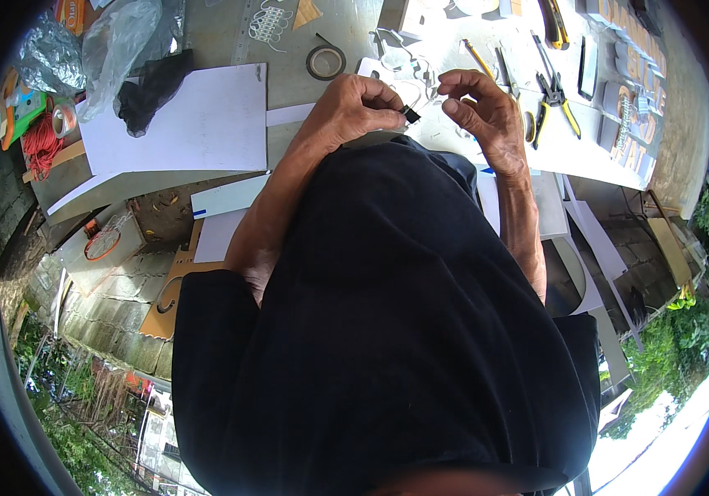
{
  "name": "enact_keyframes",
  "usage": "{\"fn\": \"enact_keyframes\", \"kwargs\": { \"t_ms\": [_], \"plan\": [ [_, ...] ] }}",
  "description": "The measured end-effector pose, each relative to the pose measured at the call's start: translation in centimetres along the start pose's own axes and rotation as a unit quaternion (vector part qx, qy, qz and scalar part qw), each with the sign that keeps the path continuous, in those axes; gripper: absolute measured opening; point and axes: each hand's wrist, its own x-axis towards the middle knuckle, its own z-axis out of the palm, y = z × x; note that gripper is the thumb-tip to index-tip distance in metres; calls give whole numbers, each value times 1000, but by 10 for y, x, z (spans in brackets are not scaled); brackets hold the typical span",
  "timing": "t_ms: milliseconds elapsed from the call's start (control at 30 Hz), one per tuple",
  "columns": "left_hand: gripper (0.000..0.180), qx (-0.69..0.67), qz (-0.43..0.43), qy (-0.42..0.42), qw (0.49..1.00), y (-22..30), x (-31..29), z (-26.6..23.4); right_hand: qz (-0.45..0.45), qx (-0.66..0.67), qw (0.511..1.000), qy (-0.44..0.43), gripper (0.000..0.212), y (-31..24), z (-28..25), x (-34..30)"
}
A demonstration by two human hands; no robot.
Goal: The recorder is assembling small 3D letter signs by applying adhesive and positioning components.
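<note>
My left hand (356, 109) is closed in a pinch on a small black piece (411, 115), too small to name for sure, just past the front of my dark shirt. To its right my right hand (487, 117) is raised with fingers curled and the thumb apart from them; nothing shows between them. Thin white wires (411, 83) lie on the table beyond and between the hands. A roll of black tape (325, 62) lies just past my left hand. Close to my right wrist another small tape roll (530, 126) is partly hidden.
Yellow-handled pliers (551, 97), a screwdriver (477, 58) and a yellow utility knife (554, 23) lie at the right. Gray raised letters (631, 62) line the right edge. A white board (181, 124), clear plastic bags (119, 50) and red cord (42, 147) sit at the left.
</note>
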Motion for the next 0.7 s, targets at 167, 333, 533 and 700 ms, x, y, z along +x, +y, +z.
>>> {"fn": "enact_keyframes", "kwargs": {
  "t_ms": [167, 333, 533, 700],
  "plan": [
    [23, 61, 20, 8, 998, 14, -3, -6, -125, -192, 962, -152, 21, -12, 3, 22],
    [22, 128, 44, 19, 991, 18, -3, -10, -146, -220, 947, -185, 18, -1, 6, 32],
    [22, 158, 45, 19, 986, 17, -3, -10, -72, -206, 948, -231, 13, -14, 8, 33],
    [22, 176, 47, 15, 983, 22, -3, -10, -88, -189, 952, -224, 11, -11, 5, 32]
  ]
}}
